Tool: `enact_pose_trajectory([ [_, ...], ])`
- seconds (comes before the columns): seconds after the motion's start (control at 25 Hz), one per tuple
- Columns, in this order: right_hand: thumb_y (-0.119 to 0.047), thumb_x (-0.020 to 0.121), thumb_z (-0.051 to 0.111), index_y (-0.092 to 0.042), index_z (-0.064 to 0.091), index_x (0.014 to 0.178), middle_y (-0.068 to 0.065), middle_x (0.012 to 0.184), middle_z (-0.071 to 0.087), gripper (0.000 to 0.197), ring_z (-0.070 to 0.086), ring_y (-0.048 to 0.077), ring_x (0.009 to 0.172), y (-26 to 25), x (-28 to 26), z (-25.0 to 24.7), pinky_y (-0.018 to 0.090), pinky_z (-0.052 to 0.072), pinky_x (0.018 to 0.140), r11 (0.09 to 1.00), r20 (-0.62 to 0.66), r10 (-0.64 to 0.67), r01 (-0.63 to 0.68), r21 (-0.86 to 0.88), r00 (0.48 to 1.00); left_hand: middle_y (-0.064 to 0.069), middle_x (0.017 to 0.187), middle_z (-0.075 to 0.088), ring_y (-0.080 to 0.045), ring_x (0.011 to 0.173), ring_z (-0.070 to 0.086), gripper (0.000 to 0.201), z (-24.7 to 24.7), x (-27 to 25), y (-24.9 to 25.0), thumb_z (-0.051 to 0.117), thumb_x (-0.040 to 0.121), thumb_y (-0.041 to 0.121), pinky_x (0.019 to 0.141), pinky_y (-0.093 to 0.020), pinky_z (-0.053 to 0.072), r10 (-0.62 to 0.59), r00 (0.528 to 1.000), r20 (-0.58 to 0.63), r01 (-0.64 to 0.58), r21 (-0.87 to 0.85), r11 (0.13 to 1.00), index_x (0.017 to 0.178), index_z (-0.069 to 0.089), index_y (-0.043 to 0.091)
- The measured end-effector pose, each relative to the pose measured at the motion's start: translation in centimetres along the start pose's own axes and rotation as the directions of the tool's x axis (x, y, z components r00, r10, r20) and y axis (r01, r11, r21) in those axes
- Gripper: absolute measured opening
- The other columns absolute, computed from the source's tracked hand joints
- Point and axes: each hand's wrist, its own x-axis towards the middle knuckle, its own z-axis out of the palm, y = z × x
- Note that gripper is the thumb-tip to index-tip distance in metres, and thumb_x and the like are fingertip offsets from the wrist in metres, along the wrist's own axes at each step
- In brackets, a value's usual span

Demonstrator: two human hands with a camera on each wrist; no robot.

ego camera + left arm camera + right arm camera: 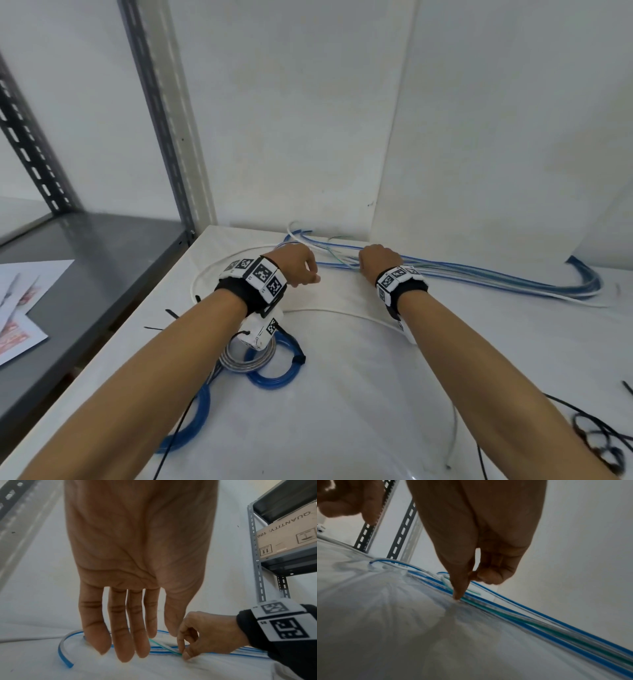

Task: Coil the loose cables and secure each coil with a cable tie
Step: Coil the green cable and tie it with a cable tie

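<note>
Loose blue and white cables [479, 275] lie in a long bundle along the back of the white table [342, 394]. Among them runs a thin green cable [163, 647], also in the right wrist view [505, 615]. My right hand [184, 654] pinches this green cable between thumb and forefinger, low against the table. My left hand [137, 649] hovers just left of it over the blue cable ends [65, 654], fingers straight, holding nothing. In the head view both hands sit side by side, left hand [308, 274], right hand [363, 270].
Tied blue coils [270, 375] and a grey coil [246, 359] lie under my left forearm. Black cable ties lie at the table's left edge [173, 313] and front right [599, 431]. A white cable [205, 274] loops across. Grey metal shelf [85, 260] with papers stands at left.
</note>
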Motion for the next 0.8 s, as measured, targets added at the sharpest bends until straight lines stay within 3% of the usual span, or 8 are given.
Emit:
enact_pose_trajectory([
  [0.12, -0.010, 0.099, 0.051, -0.009, 0.064, 0.116, 0.014, 0.123, 0.058, 0.021, 0.057, 0.035, 0.113, 0.2, -1.1, -0.2, 0.039, 0.048, 0.086, 0.999, 0.063, -0.051, 0.051, 0.001, 0.997, -0.008, 0.123, 0.068, -0.021, 0.106, 0.065, 0.038, 0.9, 0.0, 0.5, 0.067, 0.095, 0.038, 0.085, -0.029, 0.053, 0.002, 1.000, -0.015, 0.000, 0.118, 0.993, 0.125, 0.063, 0.014],
  [0.2, -0.011, 0.097, 0.053, -0.015, 0.063, 0.109, 0.012, 0.116, 0.063, 0.016, 0.060, 0.034, 0.106, 0.6, -2.2, -1.5, 0.036, 0.047, 0.080, 0.989, 0.030, -0.092, 0.088, 0.118, 0.995, -0.009, 0.143, 0.052, -0.025, 0.129, 0.053, 0.054, 1.3, 0.2, 1.1, 0.067, 0.096, 0.035, 0.105, -0.034, 0.043, 0.057, 0.993, -0.103, -0.041, 0.152, 0.987, 0.142, 0.050, 0.014],
  [0.28, -0.009, 0.094, 0.056, -0.018, 0.065, 0.101, 0.008, 0.105, 0.068, 0.015, 0.063, 0.031, 0.095, 1.0, -3.8, -3.8, 0.034, 0.049, 0.077, 0.951, -0.076, -0.110, 0.127, 0.283, 0.991, -0.012, 0.154, 0.039, -0.029, 0.137, 0.045, 0.066, 1.3, 0.3, 2.6, 0.067, 0.097, 0.028, 0.111, -0.036, 0.036, 0.142, 0.968, -0.208, -0.129, 0.073, 0.989, 0.153, 0.035, 0.013],
  [0.36, -0.007, 0.093, 0.059, -0.015, 0.069, 0.097, 0.002, 0.092, 0.067, 0.013, 0.062, 0.024, 0.084, 1.3, -5.5, -6.7, 0.031, 0.051, 0.077, 0.865, -0.198, -0.150, 0.226, 0.449, 0.969, -0.014, 0.147, 0.049, -0.031, 0.127, 0.054, 0.057, 1.2, 0.7, 4.5, 0.064, 0.098, 0.024, 0.106, -0.037, 0.039, 0.232, 0.932, -0.279, -0.232, 0.034, 0.972, 0.150, 0.043, 0.013],
  [0.48, -0.013, 0.095, 0.066, -0.016, 0.070, 0.093, -0.002, 0.083, 0.066, 0.006, 0.058, 0.013, 0.076, 2.4, -8.0, -10.7, 0.019, 0.045, 0.069, 0.700, -0.366, -0.103, 0.329, 0.634, 0.925, -0.007, 0.091, 0.073, -0.024, 0.081, 0.067, 0.014, 0.4, 0.4, 6.7, 0.059, 0.100, 0.022, 0.081, -0.040, 0.052, 0.318, 0.813, -0.489, -0.377, -0.026, 0.926, 0.096, 0.070, 0.014],
  [0.56, -0.022, 0.094, 0.070, -0.019, 0.069, 0.091, -0.002, 0.081, 0.066, 0.004, 0.056, 0.011, 0.072, 3.9, -9.1, -11.3, 0.023, 0.046, 0.069, 0.633, -0.417, -0.020, 0.334, 0.699, 0.909, 0.000, 0.066, 0.067, -0.008, 0.056, 0.059, 0.024, -1.2, -0.5, 7.7, 0.057, 0.100, 0.018, 0.065, -0.036, 0.051, 0.271, 0.744, -0.610, -0.422, -0.115, 0.899, 0.077, 0.065, 0.018],
  [0.68, -0.023, 0.095, 0.068, -0.011, 0.070, 0.096, 0.007, 0.092, 0.071, 0.013, 0.062, 0.022, 0.084, 7.8, -10.8, -9.1, 0.032, 0.047, 0.079, 0.733, -0.339, 0.147, 0.128, 0.668, 0.929, -0.003, 0.061, 0.061, -0.005, 0.042, 0.050, 0.030, -4.7, -2.5, 8.4, 0.054, 0.104, 0.019, 0.048, -0.027, 0.047, 0.045, 0.701, -0.712, -0.545, -0.494, 0.678, 0.077, 0.064, 0.012],
  [0.8, -0.025, 0.099, 0.059, -0.011, 0.068, 0.102, 0.013, 0.110, 0.072, 0.016, 0.064, 0.034, 0.102, 11.5, -12.4, -6.2, 0.035, 0.045, 0.082, 0.776, -0.175, 0.358, -0.188, 0.602, 0.917, -0.003, 0.066, 0.059, -0.009, 0.047, 0.049, 0.030, -7.0, -4.8, 8.5, 0.052, 0.106, 0.025, 0.048, -0.023, 0.047, -0.064, 0.689, -0.722, -0.623, -0.635, 0.457, 0.082, 0.064, 0.011],
])
